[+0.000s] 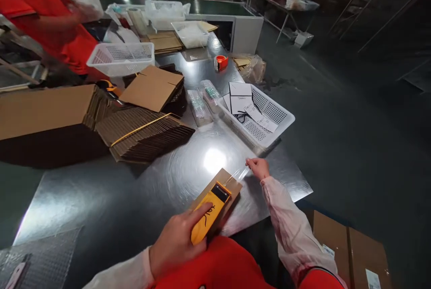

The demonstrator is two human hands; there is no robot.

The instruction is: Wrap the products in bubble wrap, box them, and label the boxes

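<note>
My left hand (183,237) is wrapped round a yellow tape dispenser (208,217) with black handwriting on it, its thumb on top. The dispenser lies along a small brown cardboard box (232,185) near the front edge of the metal table. A strip of clear tape (240,173) stretches from the box's far end to my right hand (258,167), whose fingers pinch it just beyond the box. Part of the box is hidden beneath the dispenser and my left hand.
A white basket (283,122) with white bags and labels stands beyond my right hand. Two bubble-wrapped packs (200,107) lie beside it. Flattened cartons (148,134) are stacked left; an orange tape dispenser (221,62) sits farther back. A co-worker (50,24) stands at far left.
</note>
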